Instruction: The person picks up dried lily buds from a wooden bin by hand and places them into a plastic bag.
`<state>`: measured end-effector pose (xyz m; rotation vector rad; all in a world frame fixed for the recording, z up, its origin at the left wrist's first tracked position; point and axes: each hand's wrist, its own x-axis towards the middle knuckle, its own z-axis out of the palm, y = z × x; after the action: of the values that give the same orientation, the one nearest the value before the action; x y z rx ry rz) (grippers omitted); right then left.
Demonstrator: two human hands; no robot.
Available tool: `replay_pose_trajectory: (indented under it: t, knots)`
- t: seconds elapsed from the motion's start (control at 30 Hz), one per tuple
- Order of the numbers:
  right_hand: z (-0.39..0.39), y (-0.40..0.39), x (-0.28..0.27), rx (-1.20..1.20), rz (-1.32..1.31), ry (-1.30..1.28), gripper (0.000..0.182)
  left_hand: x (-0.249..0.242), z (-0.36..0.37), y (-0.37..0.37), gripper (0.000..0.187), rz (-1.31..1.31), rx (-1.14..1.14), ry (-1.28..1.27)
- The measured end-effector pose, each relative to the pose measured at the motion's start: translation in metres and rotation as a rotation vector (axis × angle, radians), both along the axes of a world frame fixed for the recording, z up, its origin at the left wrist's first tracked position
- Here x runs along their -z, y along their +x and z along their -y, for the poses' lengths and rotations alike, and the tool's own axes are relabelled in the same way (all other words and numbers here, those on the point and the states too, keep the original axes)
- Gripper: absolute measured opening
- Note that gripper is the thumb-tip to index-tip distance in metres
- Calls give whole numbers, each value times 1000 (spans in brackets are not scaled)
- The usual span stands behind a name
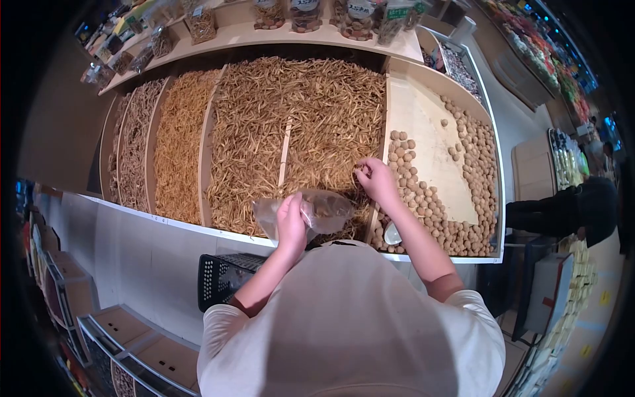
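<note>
A clear plastic bag (331, 210) is gripped by my left hand (292, 221), over the front edge of the bin of brown dried strips (251, 126). My right hand (377, 180) is above the right part of those strips, beside the wooden divider (382, 132). Its fingers are pinched together; what they hold, if anything, is too small to name. Right of the divider lie round, light brown, walnut-like items (423, 205), with a white scoop (392, 233) among them near the front edge.
Narrower bins of orange strips (182, 139) and greyish pieces (137, 139) lie to the left. Filled packages (305, 14) stand on the back shelf (231, 45). A black basket (221, 281) is below the front edge. A person in dark clothes (562, 210) is at the right.
</note>
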<state>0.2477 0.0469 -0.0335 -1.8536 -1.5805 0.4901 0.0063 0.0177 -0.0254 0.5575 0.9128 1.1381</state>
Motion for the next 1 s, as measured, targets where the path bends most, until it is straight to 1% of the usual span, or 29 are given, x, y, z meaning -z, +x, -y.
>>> replay_pose_trajectory:
  t: [0.03, 0.07, 0.23, 0.3, 0.4, 0.47, 0.53, 0.57, 0.63, 0.67, 0.73, 0.8, 0.9, 0.97, 1.0]
  knots:
    - [-9, -2, 0, 26, -4, -77, 21, 0, 0, 0, 21, 0, 2, 1]
    - [-18, -3, 0, 27, -5, -76, 21, 0, 0, 0, 22, 1, -2, 9]
    - [-59, -12, 18, -28, 12, 144, 20, -2, -2, -3, 24, -35, -33, -7]
    - [-67, -12, 22, -43, 27, 134, 18, -3, -2, -2, 25, -57, -95, -76]
    - [-71, -15, 26, -74, 43, 99, 14, 1, -3, -6, 26, -6, -125, -66]
    - [-68, -14, 30, -89, 46, 67, 12, 4, -3, -8, 26, 10, -106, -58]
    - [-67, -14, 30, -73, 35, 179, 10, 5, -5, -8, 27, 23, -79, -42]
    - [-64, -12, 28, -72, 37, 177, 10, 6, -6, -7, 28, 23, -74, -38]
    - [-48, -5, 16, 21, 40, 170, 9, 6, -6, -5, 28, 25, -63, -38]
    - [-42, -2, 16, 21, 41, 171, 9, 4, -7, -4, 28, 30, -63, -46]
    - [-29, 5, 16, 69, -53, 144, 9, 4, -7, -4, 28, 35, -61, -57]
    - [-17, 9, 16, 83, -9, 145, 9, 4, -6, -4, 23, 99, -61, -31]
    - [-3, 10, 14, 103, -10, 191, 9, -4, -8, -1, 27, 37, -49, -92]
    - [2, 9, 11, 122, -105, 226, 8, -3, -9, 1, 27, 25, -41, -85]
    - [4, 7, 8, 125, -107, 227, 8, -2, -9, 1, 26, 14, -39, -79]
